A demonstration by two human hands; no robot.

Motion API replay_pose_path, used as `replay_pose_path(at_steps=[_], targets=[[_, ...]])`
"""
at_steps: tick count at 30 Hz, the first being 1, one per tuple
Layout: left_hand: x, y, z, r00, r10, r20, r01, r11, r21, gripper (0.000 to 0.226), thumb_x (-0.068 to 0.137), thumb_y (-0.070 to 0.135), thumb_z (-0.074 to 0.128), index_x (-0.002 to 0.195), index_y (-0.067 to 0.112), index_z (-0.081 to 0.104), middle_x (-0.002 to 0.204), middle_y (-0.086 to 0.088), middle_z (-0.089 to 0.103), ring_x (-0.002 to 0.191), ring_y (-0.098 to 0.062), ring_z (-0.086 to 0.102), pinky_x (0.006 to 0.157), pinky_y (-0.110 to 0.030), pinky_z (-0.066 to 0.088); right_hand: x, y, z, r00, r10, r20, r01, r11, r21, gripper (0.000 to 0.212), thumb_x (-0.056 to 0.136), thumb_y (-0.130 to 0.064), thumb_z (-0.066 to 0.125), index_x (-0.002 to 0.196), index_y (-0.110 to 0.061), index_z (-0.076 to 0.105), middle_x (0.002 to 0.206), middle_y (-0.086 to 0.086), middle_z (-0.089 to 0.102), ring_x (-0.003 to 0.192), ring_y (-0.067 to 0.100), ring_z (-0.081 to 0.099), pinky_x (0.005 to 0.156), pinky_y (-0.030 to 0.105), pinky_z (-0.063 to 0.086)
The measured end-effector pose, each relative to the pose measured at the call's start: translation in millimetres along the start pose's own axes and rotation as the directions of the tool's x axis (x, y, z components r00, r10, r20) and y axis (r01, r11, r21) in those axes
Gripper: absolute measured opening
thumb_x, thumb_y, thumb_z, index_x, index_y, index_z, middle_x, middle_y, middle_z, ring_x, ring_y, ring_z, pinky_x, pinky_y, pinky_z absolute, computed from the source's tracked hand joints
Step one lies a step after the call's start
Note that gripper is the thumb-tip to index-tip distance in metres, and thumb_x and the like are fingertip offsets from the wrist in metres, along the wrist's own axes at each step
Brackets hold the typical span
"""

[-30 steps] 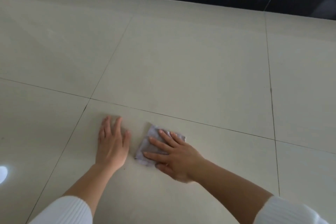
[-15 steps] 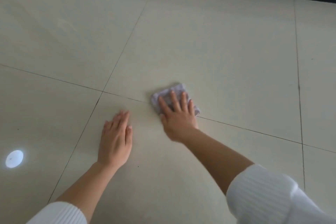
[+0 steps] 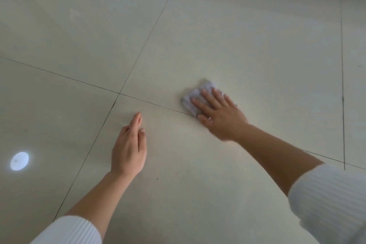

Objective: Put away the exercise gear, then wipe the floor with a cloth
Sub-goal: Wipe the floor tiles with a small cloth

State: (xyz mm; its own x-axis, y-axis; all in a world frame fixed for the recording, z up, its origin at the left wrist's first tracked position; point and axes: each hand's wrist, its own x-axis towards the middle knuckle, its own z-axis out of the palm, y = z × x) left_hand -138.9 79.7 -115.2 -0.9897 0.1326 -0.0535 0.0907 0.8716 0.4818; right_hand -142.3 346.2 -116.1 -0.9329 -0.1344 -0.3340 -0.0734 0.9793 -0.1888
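Leftmost, a round white glare (image 3: 19,161) sits on the glossy cream tile floor (image 3: 257,49), which thin dark grout lines cut into large squares. Next, the left hand (image 3: 128,150) holds nothing, its fingers straight and together; whether it touches the tile I cannot tell. Further right, a small, crumpled pale-grey cloth (image 3: 195,95) lies on the floor, pressed under the spread, straight fingers of the right hand (image 3: 219,119). A ribbed white sleeve (image 3: 326,200) follows.
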Motion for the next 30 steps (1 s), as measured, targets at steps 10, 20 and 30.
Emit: replay_pose_path(at_steps=[10,20,30], targets=[[5.5,-4.0,-5.9,0.996,-0.048,-0.076,0.045,0.999,-0.03,0.043,0.101,0.022,0.032,0.14,0.009,0.041,0.122,-0.015,0.064,0.107,-0.037,0.061,0.083,-0.037,0.045,12.4,-114.0,16.9,0.979,-0.201,-0.046,0.204,0.975,0.088,0.051,0.102,-0.04,0.026,0.151,-0.041,0.011,0.162,-0.002,-0.01,0.145,0.032,-0.022,0.113,0.044,-0.019],[0.9,2.7,-6.8,0.997,-0.054,-0.057,0.05,0.996,-0.074,0.052,0.097,0.038,0.023,0.134,0.011,0.048,0.129,-0.003,0.061,0.119,-0.025,0.057,0.095,-0.032,0.04,-12.3,-14.6,14.0,0.925,-0.381,-0.014,0.381,0.924,-0.023,0.06,0.091,-0.051,0.014,0.146,-0.038,0.033,0.159,0.002,0.02,0.147,0.032,0.013,0.117,0.041,0.005],[5.3,8.4,-1.9,0.997,-0.069,-0.026,0.071,0.996,0.061,0.04,0.1,0.025,0.031,0.133,0.011,0.049,0.118,-0.013,0.064,0.109,-0.033,0.058,0.088,-0.04,0.044,-28.8,-0.6,6.1,0.946,0.323,-0.008,-0.317,0.934,0.167,0.053,0.102,-0.04,0.022,0.151,-0.042,0.0,0.161,0.001,-0.016,0.145,0.035,-0.017,0.117,0.046,-0.009]])
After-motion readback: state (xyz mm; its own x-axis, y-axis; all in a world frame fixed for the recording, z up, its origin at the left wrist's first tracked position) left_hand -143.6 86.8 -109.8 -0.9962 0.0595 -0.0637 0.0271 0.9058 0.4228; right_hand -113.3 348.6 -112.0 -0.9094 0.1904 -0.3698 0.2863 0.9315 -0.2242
